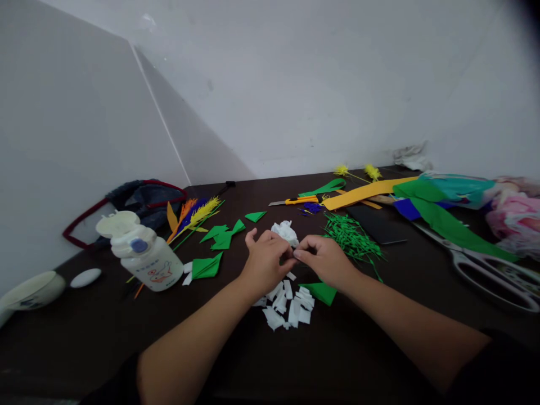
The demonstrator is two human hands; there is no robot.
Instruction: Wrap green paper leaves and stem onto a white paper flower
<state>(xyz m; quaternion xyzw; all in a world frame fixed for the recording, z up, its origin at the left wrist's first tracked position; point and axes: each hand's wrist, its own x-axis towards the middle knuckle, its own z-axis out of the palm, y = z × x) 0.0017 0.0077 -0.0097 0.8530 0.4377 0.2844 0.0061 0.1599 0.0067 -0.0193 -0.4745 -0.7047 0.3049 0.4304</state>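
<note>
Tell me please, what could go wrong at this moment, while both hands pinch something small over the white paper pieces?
1. The left hand and right hand work right above the loose white paper pieces; a forearm sweep could scatter them.
2. The glue bottle lies tilted near the left forearm; a nudge might roll it.
3. The utility knife shows some blade, and large scissors lie by the right arm; a careless reach could cut.

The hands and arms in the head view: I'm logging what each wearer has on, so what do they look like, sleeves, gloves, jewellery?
Both the left hand and the right hand are bare: no gloves, and no rings or watch visible. The forearms are uncovered. Dark, apparently black sleeves show only near the bottom edge of the picture, around the elbows.
</note>
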